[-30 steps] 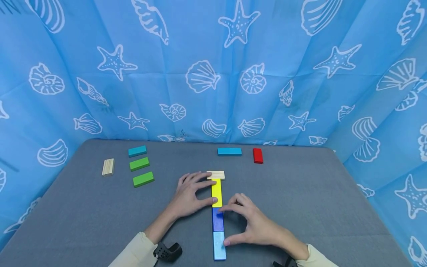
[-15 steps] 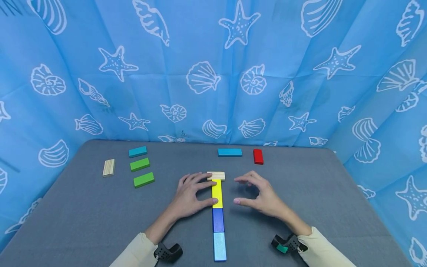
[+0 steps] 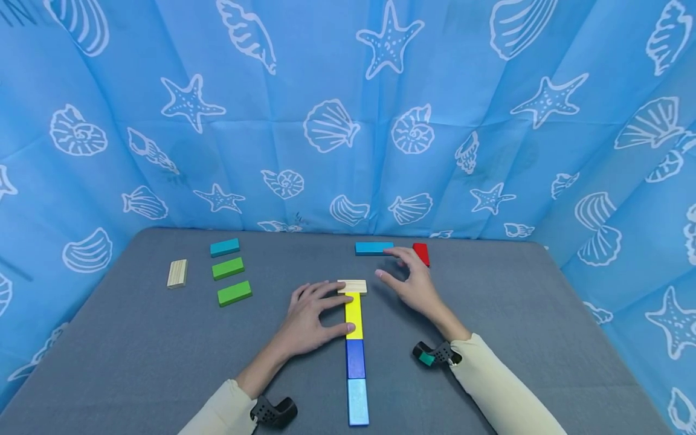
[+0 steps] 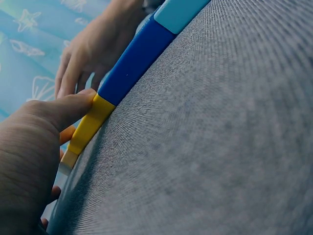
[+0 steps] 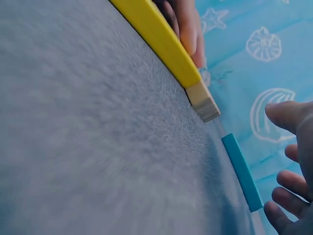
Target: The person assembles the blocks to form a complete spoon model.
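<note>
In the head view a column runs toward the near edge: a yellow block (image 3: 353, 315), a dark blue block (image 3: 356, 359) and a light blue block (image 3: 357, 402), with a plain wooden block (image 3: 354, 286) lying crosswise at its far end. My left hand (image 3: 311, 320) rests its thumb and fingers on the yellow and wooden blocks, fingers spread. My right hand (image 3: 415, 284), thumb and fingers apart and holding nothing, hovers by the right end of a blue block (image 3: 372, 248). Partly behind that hand lies a red block (image 3: 421, 254). The right wrist view shows the blue block (image 5: 242, 171) beside the fingertips.
At the left of the grey table (image 3: 136, 350) lie another wooden block (image 3: 177, 273), a second blue block (image 3: 224, 247) and two green blocks (image 3: 228, 267). A blue shell-patterned curtain (image 3: 348, 121) stands behind the table.
My right hand has left the near blocks of the column, moving right and then away toward the far blue block. My left hand has stayed in place.
</note>
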Available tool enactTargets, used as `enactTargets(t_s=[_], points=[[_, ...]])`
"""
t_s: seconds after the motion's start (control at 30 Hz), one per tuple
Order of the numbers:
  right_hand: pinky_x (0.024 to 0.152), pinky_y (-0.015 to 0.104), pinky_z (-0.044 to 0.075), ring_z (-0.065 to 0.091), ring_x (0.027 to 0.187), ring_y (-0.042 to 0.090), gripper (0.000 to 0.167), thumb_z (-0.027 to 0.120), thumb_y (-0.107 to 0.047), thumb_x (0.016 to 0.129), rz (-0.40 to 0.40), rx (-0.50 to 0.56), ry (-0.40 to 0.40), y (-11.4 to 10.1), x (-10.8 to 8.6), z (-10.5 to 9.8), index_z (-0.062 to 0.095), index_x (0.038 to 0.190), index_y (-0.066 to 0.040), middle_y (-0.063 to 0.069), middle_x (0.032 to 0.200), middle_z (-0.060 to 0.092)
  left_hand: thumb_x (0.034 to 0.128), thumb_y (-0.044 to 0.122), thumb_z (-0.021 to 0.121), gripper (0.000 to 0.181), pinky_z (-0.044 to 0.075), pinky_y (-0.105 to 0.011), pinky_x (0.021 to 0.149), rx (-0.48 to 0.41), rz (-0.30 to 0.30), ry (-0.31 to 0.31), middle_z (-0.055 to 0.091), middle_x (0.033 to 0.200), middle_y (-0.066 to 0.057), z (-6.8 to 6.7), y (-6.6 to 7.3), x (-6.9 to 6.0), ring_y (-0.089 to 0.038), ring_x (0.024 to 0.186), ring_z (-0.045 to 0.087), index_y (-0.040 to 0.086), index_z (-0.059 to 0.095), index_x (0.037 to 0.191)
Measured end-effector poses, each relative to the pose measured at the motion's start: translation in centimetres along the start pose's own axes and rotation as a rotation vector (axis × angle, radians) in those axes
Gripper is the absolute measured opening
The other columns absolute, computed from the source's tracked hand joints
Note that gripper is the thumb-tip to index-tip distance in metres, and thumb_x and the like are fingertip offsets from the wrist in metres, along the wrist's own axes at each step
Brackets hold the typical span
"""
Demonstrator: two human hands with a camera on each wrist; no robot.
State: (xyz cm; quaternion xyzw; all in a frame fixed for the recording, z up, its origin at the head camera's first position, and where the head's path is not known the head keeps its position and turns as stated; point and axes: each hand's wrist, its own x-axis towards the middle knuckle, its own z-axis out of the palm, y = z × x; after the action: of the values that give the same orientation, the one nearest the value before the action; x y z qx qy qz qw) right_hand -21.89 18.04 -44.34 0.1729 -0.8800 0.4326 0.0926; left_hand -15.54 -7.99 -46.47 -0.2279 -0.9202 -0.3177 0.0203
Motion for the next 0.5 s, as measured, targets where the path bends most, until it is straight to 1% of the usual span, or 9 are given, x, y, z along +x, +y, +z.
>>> enactTargets(t_s=[0.13, 0.23, 0.37, 0.5], points=[[0.109, 0.060, 0.036, 0.045, 0.132, 0.038, 0.060, 0.077, -0.026, 0.091, 0.010, -0.012, 0.007, 0.4, 1.0, 0.9, 0.055, 0.143, -0.006, 0.019, 0.147, 0.048, 0.0872, 0.061, 0.071, 0.059, 0.013, -0.063, 0.116, -0.009, 0.000, 0.000, 0.047, 0.155, 0.006, 0.0, 0.0, 0.0, -0.030, 0.147, 0.034, 0.028, 0.066, 0.137], [0.112, 0.063, 0.030, 0.038, 0.139, 0.037, 0.062, 0.076, -0.028, 0.093, 0.025, -0.051, 0.004, 0.6, 1.6, 1.3, 0.053, 0.146, -0.007, 0.018, 0.152, 0.044, 0.0874, 0.061, 0.071, 0.059, 0.013, -0.063, 0.116, -0.014, 0.001, -0.001, 0.046, 0.155, 0.006, -0.1, -0.1, -0.1, -0.030, 0.147, 0.034, 0.029, 0.066, 0.137], [0.114, 0.064, 0.027, 0.033, 0.143, 0.037, 0.064, 0.075, -0.029, 0.094, 0.041, -0.077, 0.006, 0.8, 2.2, 1.7, 0.051, 0.148, -0.008, 0.018, 0.156, 0.040, 0.0873, 0.061, 0.071, 0.060, 0.013, -0.063, 0.115, -0.009, -0.002, -0.003, 0.046, 0.155, 0.006, -0.1, 0.0, -0.1, -0.031, 0.146, 0.034, 0.029, 0.066, 0.137], [0.115, 0.064, 0.025, 0.029, 0.145, 0.038, 0.064, 0.074, -0.028, 0.094, 0.065, -0.078, -0.003, 0.8, 2.8, 1.8, 0.049, 0.149, -0.007, 0.019, 0.158, 0.037, 0.0872, 0.061, 0.071, 0.059, 0.013, -0.063, 0.115, -0.008, -0.003, -0.003, 0.046, 0.155, 0.006, -0.2, 0.0, 0.0, -0.031, 0.146, 0.034, 0.029, 0.066, 0.137]])
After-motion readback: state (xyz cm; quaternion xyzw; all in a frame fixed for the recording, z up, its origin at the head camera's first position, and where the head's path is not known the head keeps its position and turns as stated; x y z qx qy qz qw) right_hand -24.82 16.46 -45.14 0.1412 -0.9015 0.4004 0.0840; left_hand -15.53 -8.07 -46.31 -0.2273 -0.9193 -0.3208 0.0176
